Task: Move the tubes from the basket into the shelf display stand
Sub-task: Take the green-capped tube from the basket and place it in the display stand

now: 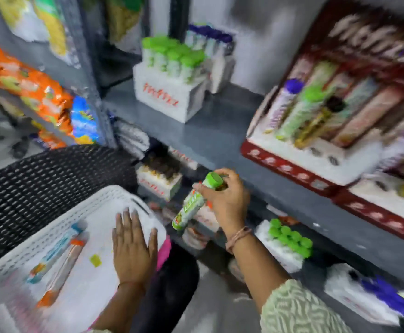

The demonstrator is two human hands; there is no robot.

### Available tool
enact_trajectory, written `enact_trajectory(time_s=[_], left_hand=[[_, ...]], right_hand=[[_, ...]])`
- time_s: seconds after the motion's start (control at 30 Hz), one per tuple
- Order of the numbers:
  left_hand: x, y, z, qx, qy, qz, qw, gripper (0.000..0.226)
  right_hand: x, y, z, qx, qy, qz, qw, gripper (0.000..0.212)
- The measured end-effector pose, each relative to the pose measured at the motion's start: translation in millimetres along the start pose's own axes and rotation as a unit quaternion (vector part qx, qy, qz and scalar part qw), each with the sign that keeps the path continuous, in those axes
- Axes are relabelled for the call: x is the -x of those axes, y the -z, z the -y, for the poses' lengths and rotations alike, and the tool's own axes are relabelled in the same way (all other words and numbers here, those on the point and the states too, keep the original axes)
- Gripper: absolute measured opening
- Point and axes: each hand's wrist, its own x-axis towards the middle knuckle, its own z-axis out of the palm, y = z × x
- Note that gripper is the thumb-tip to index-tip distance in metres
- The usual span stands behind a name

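Beside the shelf, the right hand (225,198) grips a green-capped tube (192,203), seemingly light and stiff, near its cap, while the left hand (133,248) lies flat in the white basket (40,239).

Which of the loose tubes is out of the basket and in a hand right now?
The green-capped tube, gripped near its cap by the right hand. The blue-capped tube and orange-capped tube lie flat in the white basket.

I see my right forearm in a pale green sleeve (299,311) with wavy white patterning, and thin thread bracelets (238,237) circling that wrist.
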Motion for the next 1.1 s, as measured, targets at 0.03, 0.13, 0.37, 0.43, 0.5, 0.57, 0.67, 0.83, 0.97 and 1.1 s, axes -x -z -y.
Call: enact_trajectory(time_s=[0.03, 0.13, 0.37, 0.43, 0.5, 0.57, 0.67, 0.83, 0.97, 1.1], left_hand=[[-8.5, -1.0, -26.7, 0.014, -0.041, -0.006, 0.999, 0.079], [-18.1, -7.5, -107.4, 0.045, -0.168, -0.015, 0.985, 0.072], [5.1, -31.6, -231.5, 0.090, -0.325, 0.014, 0.941, 0.068], [11.6, -39.5, -249.3, 0.092, -0.344, 0.031, 0.934, 0.077], [15.7, -49.6, -258.9, 0.088, -0.366, 0.050, 0.925, 0.083], [19.4, -58.8, -265.4, 0.076, -0.377, 0.073, 0.920, 0.088], [22.6, -69.0, -271.1, 0.060, -0.370, 0.075, 0.924, 0.093], [18.0, -80.8, -277.7, 0.012, -0.328, 0.083, 0.941, 0.105], [18.8, -80.8, -282.1, -0.004, -0.319, 0.086, 0.944, 0.101], [18.5, -81.5, -281.3, 0.001, -0.329, 0.086, 0.940, 0.101]], right_hand=[[-4.7, 23.6, 7.5, 0.005, 0.012, -0.021, 1.000, 0.039], [-15.0, 91.6, 26.5, 0.013, 0.044, -0.083, 0.995, 0.039], [-27.6, 221.7, 45.4, 0.064, 0.092, -0.215, 0.970, 0.038], [-32.4, 251.4, 48.2, 0.077, 0.089, -0.236, 0.965, 0.037], [-39.6, 277.1, 54.2, 0.094, 0.095, -0.249, 0.959, 0.034], [-48.3, 300.5, 63.1, 0.122, 0.093, -0.248, 0.957, 0.030], [-63.1, 326.7, 77.3, 0.213, 0.076, -0.228, 0.947, 0.031], [-84.3, 349.4, 94.9, 0.278, 0.026, -0.158, 0.947, 0.038], [-99.2, 353.7, 105.5, 0.331, -0.011, -0.106, 0.938, 0.026], [-113.0, 356.1, 111.9, 0.354, -0.028, -0.062, 0.933, 0.027]])
